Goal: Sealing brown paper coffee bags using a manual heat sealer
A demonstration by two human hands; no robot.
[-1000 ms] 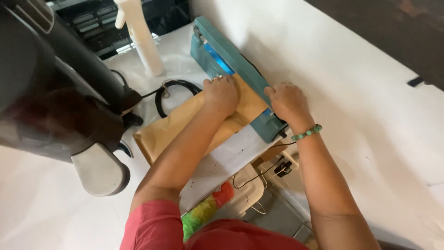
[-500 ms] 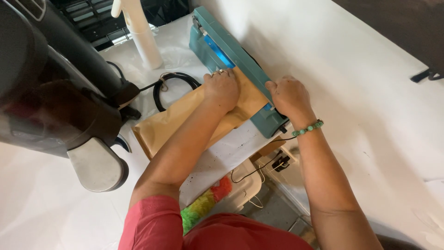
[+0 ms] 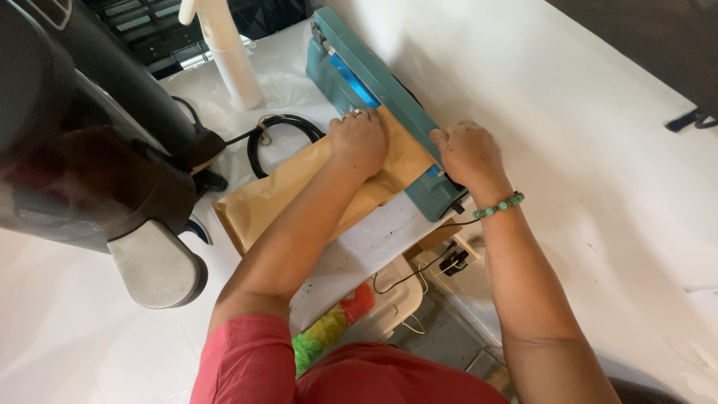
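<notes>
A tan paper bag (image 3: pixel 277 194) lies flat on the white table, its far end tucked into a teal heat sealer (image 3: pixel 374 90). My left hand (image 3: pixel 360 141) rests palm down on the bag just in front of the sealer's jaw, pressing it flat. My right hand (image 3: pixel 467 153), with a green bead bracelet at the wrist, presses on the near end of the sealer's arm, fingers curled over it. The bag's sealed edge is hidden under the arm and my hands.
A large black and silver machine (image 3: pixel 97 150) stands at the left. A white spray bottle (image 3: pixel 228 52) and a coiled black cable (image 3: pixel 277 138) sit behind the bag. White paper (image 3: pixel 359 251), a colourful duster (image 3: pixel 329 329) and wires lie near the table edge.
The view has shifted slightly; both hands stay pressed on the bag and the sealer in almost the same places.
</notes>
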